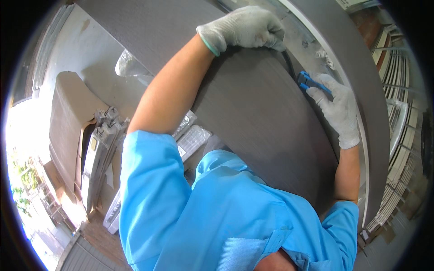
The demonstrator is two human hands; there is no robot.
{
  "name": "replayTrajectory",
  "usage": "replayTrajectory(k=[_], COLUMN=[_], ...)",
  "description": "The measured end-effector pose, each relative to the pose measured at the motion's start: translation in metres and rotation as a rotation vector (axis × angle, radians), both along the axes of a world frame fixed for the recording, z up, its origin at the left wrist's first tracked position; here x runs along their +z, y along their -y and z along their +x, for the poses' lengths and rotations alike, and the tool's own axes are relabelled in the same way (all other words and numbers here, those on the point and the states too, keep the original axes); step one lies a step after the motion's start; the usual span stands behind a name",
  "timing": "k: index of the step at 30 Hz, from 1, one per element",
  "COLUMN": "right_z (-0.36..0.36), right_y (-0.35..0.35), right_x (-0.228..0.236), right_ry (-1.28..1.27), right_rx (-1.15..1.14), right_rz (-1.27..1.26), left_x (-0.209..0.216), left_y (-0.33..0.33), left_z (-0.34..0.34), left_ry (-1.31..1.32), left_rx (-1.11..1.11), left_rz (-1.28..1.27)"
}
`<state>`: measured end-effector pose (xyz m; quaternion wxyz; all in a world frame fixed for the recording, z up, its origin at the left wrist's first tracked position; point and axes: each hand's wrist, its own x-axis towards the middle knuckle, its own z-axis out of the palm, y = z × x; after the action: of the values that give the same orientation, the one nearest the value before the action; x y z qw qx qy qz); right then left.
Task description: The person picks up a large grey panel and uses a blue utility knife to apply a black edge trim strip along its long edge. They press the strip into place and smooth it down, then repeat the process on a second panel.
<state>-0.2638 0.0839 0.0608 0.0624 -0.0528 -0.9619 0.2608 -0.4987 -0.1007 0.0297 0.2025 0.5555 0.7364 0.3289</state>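
Blue tool (308,82) pinched betw. thumb & fingers of R hand (337,105), just off R edge of panel (262,108); prob. light, stiff, best held by handle. Dark strip (288,64) apparently pinched by L hand (248,30), top R corner; prob. bendy.

Daylight floods in from the left, washing out the foliage (21,194). Soft shadow darkens the grey panel (266,122) below the left hand (247,28); clear plastic wrap (194,141) glints. Fisheye distortion bows the stacked slats (399,72) near the black, vignetted edge.
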Motion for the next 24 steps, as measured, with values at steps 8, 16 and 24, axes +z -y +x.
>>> replayTrajectory(k=[8,16,24], right_z=[0.005,0.006,0.003], right_y=[-0.006,-0.003,0.000], right_x=[-0.008,-0.002,-0.004], right_ry=[0.035,-0.007,-0.043], right_rx=[-0.045,-0.003,0.010], right_rz=[-0.043,-0.027,0.062], left_x=[-0.003,0.001,-0.005], left_y=[-0.003,-0.002,0.001], left_z=[-0.008,-0.007,-0.012], left_ry=[-0.058,0.002,-0.044], left_rx=[-0.062,-0.045,-0.163], left_rz=[0.114,0.106,0.221])
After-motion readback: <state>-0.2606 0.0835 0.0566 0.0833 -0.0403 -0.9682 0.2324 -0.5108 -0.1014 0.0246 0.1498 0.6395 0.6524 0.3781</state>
